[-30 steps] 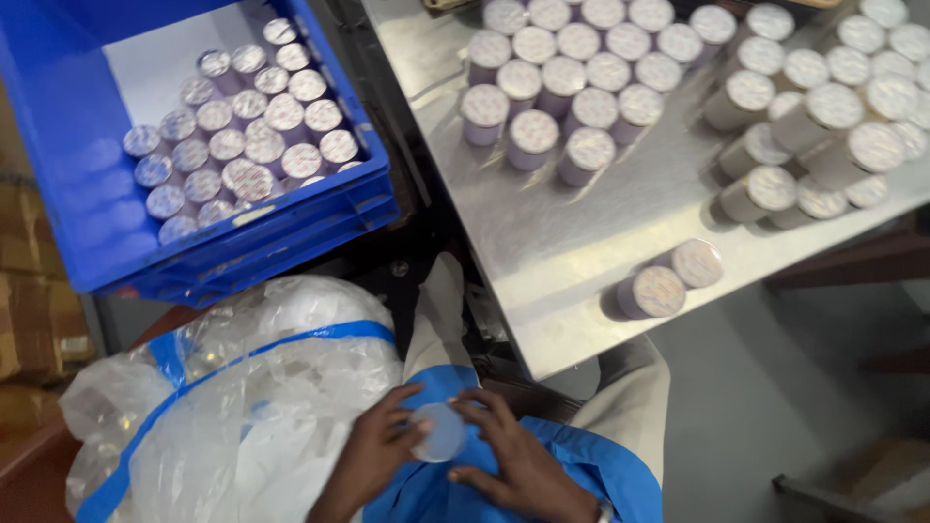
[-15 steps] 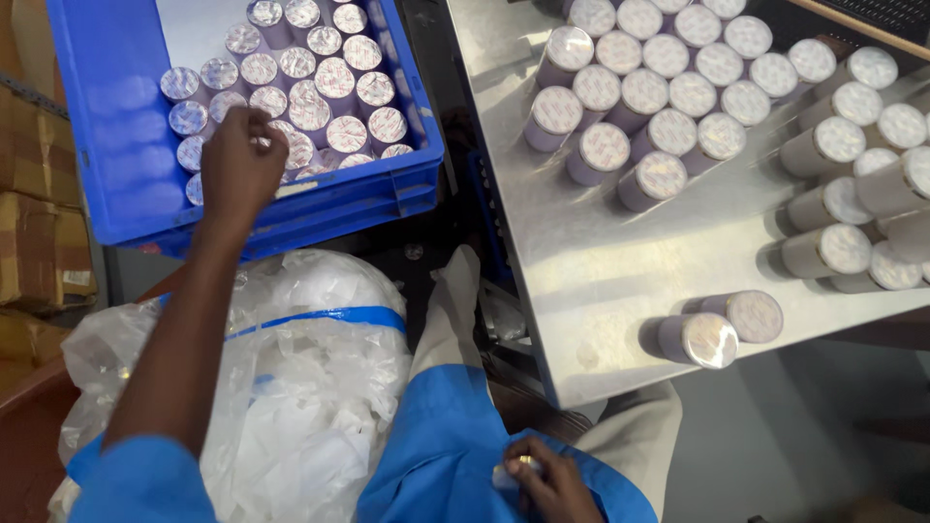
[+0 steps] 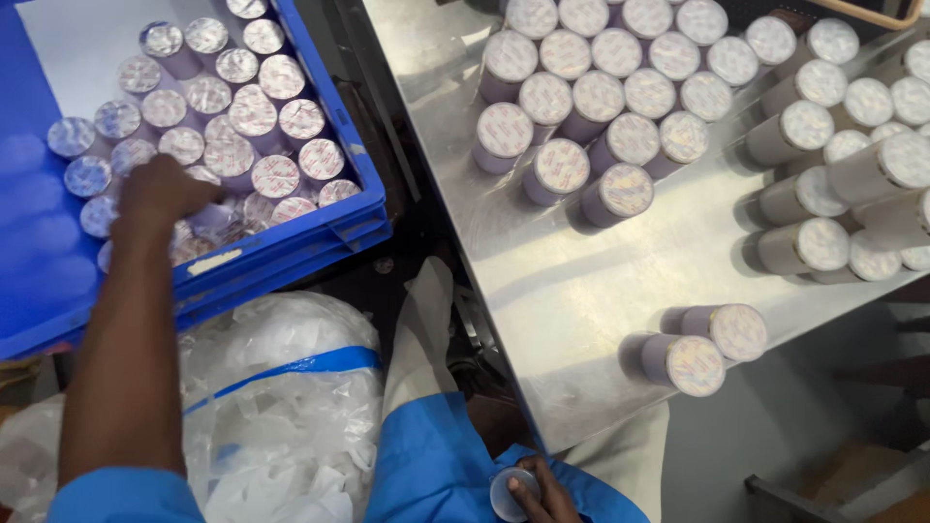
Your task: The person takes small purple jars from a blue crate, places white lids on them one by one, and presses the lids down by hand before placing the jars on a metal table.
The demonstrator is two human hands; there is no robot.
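Since half a second ago, my left hand [image 3: 160, 194] has sunk lower among the foil-topped jars [image 3: 276, 174] in the blue crate [image 3: 349, 208], and the view has shifted so the crate sits larger at 10 o'clock. That hand now lies knuckles-up over the jars at the crate's near edge, fingers curled down into them; whether it has closed on 1 jar I cannot tell, since the fingertips are hidden under the hand. All the jars in the crate stand upright, long axis pointing up toward me, so only their round silver seals show.

My right hand [image 3: 538, 494] rests low at 6 o'clock against my blue sleeve, its grip closed around a small round cap [image 3: 509, 492], which is touching the thumb. From that cap the crate jars lie up and away at 10 o'clock, well apart, with a clear plastic bag [image 3: 291, 407] banded by a blue strip between them. My left hand is far nearer to those jars.

On the steel table [image 3: 542, 291] at 1 o'clock stands a packed cluster of purple jars [image 3: 601, 97], and 2 more jars [image 3: 702, 349] stand alone near its close edge, just beside each other.
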